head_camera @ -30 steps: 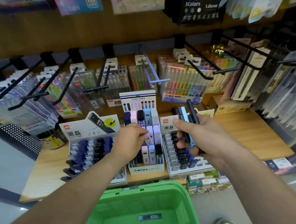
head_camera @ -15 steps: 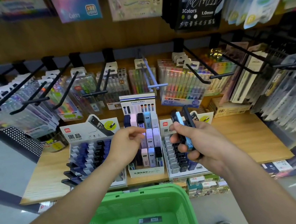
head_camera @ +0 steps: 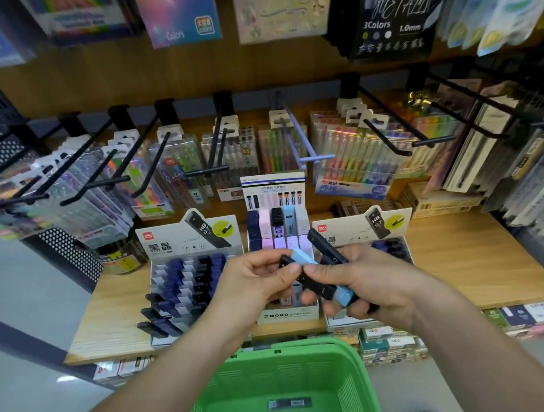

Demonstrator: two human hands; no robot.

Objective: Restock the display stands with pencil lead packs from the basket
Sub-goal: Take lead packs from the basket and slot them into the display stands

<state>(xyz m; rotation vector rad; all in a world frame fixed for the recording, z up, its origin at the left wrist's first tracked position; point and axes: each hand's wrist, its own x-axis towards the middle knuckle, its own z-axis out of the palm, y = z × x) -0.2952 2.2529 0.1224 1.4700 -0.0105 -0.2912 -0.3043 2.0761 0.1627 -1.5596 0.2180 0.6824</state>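
**Item:** blue pack (head_camera: 305,259) of pencil lead.

**Location:** in the air between your hands, above the middle stand (head_camera: 286,316) and beyond the far rim of the basket (head_camera: 244,387).

**Left hand (head_camera: 255,284):** thumb and forefinger pinch the pack at its dark-capped end.

**Right hand (head_camera: 380,284):** fingers curled round a bundle of packs. A black pack (head_camera: 325,245) juts from the top of the bundle.

**Also held in stock:** one loose pack (head_camera: 290,403), flat on the basket floor.

**Hazards**
1. Handover slip. You hold the blue pack by a fingertip pinch only. If your right hand lets go before that pinch is firm, the pack would likely fall onto the stand's rows or into the basket.
2. Bundle spill. The packs in your right hand sit fanned at different angles. Loosening the grip to free one may let the others go.
3. Wrong slot. The middle stand looks sorted by colour, while the left stand (head_camera: 189,241) and right stand (head_camera: 355,228) hold dark packs. Judging by colour, this one belongs in the blue column (head_camera: 287,222).
4. Pushing it in carelessly could knock packs that are already seated.

**Orientation**
- **Blue pack:** the long axis lies nearly level, running left to right across your view. The dark cap points to your left. The other end runs towards your right hand and is hidden behind the thumb.
- **Seated packs:** these appear to stand more upright, so expect to turn the pack before slotting it.
- **Black pack:** it slants up and to the left, towards the stands.
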